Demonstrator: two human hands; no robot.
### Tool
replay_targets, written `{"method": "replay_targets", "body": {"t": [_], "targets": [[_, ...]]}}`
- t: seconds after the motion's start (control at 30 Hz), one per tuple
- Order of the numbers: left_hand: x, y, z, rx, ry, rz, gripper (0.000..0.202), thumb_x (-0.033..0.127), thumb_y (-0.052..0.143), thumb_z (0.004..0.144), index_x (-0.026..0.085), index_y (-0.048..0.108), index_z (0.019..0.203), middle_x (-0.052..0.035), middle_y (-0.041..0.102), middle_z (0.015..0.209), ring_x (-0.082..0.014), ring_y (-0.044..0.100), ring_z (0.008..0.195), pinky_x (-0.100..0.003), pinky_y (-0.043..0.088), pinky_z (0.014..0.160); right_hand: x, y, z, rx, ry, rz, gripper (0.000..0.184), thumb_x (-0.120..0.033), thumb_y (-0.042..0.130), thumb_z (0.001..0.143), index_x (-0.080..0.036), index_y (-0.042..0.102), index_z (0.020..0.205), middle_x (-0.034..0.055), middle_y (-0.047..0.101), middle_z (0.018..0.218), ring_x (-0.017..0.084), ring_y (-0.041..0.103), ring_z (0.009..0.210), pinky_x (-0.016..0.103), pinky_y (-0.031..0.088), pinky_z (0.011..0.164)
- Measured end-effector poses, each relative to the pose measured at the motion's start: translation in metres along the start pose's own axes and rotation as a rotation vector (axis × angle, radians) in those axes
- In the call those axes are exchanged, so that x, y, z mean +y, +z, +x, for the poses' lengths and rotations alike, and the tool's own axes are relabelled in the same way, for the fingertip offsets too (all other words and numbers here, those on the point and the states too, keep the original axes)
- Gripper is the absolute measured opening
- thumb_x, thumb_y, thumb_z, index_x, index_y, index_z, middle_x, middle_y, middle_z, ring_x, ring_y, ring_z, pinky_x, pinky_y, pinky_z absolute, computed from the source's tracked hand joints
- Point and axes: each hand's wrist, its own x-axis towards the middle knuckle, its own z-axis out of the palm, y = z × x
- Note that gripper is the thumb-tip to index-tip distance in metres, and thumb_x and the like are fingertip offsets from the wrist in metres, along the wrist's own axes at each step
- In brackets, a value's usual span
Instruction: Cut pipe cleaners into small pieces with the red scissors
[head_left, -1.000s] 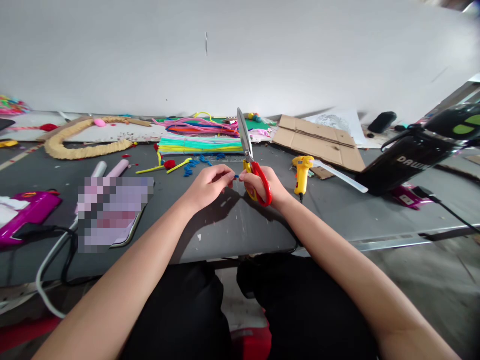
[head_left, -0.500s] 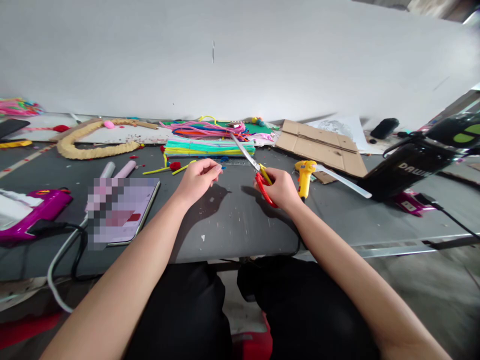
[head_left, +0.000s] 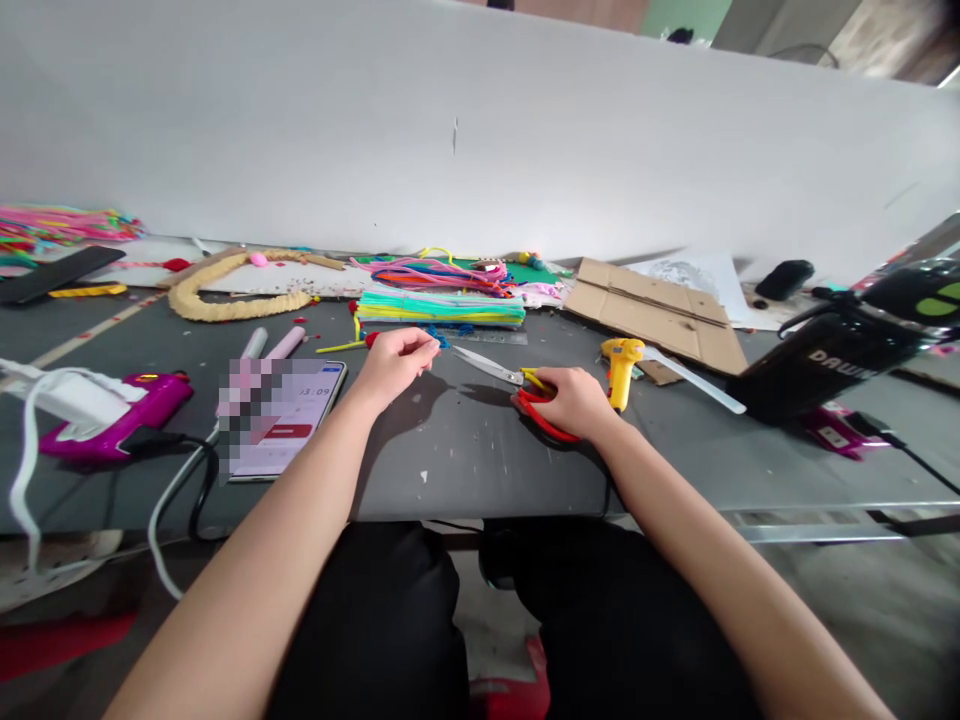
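My right hand (head_left: 571, 402) is wrapped round the red and yellow handles of a pair of scissors (head_left: 491, 366). Their blades look closed and point left, with the tip a short way from my left fingertips. My left hand (head_left: 395, 368) is closed in a pinch above the grey table. Bits of blue show at its fingertips, but whether they are held or lie behind cannot be made out. Just beyond lies a bundle of teal and yellow pipe cleaners (head_left: 442, 308), with pink and orange ones (head_left: 431, 272) behind it.
A yellow glue gun (head_left: 621, 372) and folded cardboard (head_left: 660, 312) are on the right, near a black bottle (head_left: 814, 355). At left are a phone (head_left: 289, 430), a purple power strip (head_left: 112, 420) with cables, and a curved tan form (head_left: 202, 300). The table's front edge (head_left: 420, 518) is close.
The scissors have swung down from pointing up and away to pointing left at my left hand. The view has shifted slightly to the left. My left hand stays pinched.
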Motion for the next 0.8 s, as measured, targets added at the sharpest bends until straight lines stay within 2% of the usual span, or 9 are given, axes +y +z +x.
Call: {"method": "replay_targets", "body": {"t": [0.27, 0.5, 0.8], "targets": [[0.0038, 0.0016, -0.0016, -0.029, 0.043, 0.125, 0.026, 0.040, 0.063, 0.082, 0.016, 0.063, 0.071, -0.0006, 0.058, 0.063, -0.0110, 0.048, 0.057, -0.025, 0.036, 0.055, 0.0009, 0.0012, 0.0019, -0.013, 0.001, -0.010, 0.037, -0.057, 0.058, 0.078, -0.022, 0.056, 0.065, 0.0007, 0.055, 0.062, 0.014, 0.041, 0.059, 0.029, 0.021, 0.057], [0.0055, 0.0029, -0.0025, -0.027, 0.040, 0.119, 0.026, 0.040, 0.064, 0.081, 0.016, 0.063, 0.072, -0.0004, 0.058, 0.062, -0.0112, 0.049, 0.056, -0.025, 0.037, 0.055, -0.0003, 0.0004, 0.0020, -0.029, 0.018, -0.015, 0.034, -0.054, 0.058, 0.078, -0.023, 0.059, 0.065, 0.0020, 0.057, 0.063, 0.016, 0.045, 0.062, 0.029, 0.021, 0.058], [0.0050, 0.0028, -0.0025, -0.041, 0.038, 0.117, 0.026, 0.040, 0.064, 0.082, 0.016, 0.064, 0.073, -0.0001, 0.058, 0.063, -0.0110, 0.048, 0.057, -0.025, 0.037, 0.056, -0.0014, 0.0002, 0.0023, -0.022, 0.016, -0.015, 0.035, -0.054, 0.058, 0.078, -0.022, 0.059, 0.064, 0.0019, 0.056, 0.063, 0.015, 0.043, 0.061, 0.029, 0.020, 0.058]]}}
